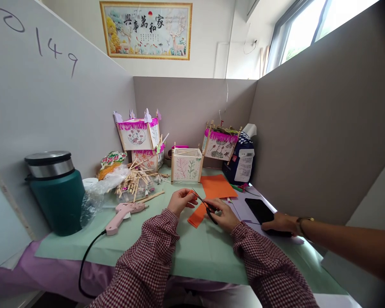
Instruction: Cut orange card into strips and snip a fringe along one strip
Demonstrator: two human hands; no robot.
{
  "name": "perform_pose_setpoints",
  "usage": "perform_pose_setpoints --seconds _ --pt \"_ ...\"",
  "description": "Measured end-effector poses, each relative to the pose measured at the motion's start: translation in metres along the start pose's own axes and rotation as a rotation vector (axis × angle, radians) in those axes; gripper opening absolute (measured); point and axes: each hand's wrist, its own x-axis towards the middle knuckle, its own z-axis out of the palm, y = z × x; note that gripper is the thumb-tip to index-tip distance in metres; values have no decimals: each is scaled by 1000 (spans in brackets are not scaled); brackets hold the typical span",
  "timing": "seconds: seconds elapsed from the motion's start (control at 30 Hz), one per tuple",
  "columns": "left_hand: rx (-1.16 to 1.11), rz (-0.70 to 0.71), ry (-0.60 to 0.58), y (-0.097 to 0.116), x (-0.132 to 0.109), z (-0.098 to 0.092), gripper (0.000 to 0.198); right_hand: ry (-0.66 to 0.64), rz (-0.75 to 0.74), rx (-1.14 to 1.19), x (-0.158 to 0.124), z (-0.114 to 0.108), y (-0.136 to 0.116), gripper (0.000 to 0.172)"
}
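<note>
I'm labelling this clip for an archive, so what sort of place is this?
Probably a partitioned handicraft workstation: grey divider panels box in a green-covered table holding a pink hot glue gun, a pile of wooden sticks and stick-framed paper lanterns.

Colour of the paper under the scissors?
Orange paper; shows best in the head view.

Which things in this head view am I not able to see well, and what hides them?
In the head view:
The handles of the scissors: hidden by the right hand.
One end of the orange paper strip: hidden under the same hand.
The black phone: its near corner is covered by the co-worker's hand.
The white label on the blue bag: print too small to read.
</note>
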Motion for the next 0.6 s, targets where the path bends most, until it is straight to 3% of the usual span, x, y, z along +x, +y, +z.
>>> perform_pose_setpoints --seconds 0.6 --pt "-10 11 5 -1 1 -2 32 -8 -17 -16 0 0 3 40"
